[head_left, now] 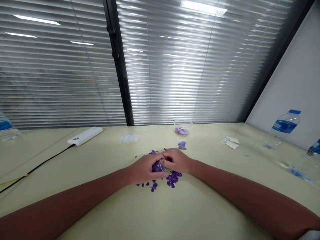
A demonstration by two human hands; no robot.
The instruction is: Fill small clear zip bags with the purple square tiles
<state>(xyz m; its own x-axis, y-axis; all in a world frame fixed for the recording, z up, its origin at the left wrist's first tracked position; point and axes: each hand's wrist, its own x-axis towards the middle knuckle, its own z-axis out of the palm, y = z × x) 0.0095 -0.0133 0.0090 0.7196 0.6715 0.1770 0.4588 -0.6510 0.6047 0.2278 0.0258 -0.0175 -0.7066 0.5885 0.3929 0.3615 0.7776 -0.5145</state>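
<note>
My left hand [144,168] and my right hand [176,159] meet at the middle of the pale table [175,213]. Both are closed together on a small clear bag holding purple pieces [158,166]. Loose small purple squares [172,178] lie scattered under and around my hands. Just beyond them lies a small filled bag of purple pieces [182,144]. Farther back stands a clear plastic cup with purple pieces [183,127] in it.
A white power bank [85,135] with a black cable [37,165] lies at the back left. Empty clear bags [129,137] and white packets [230,141] rest near the blinds. Water bottles stand at the right [283,128], the far right edge [306,163] and the far left [7,128].
</note>
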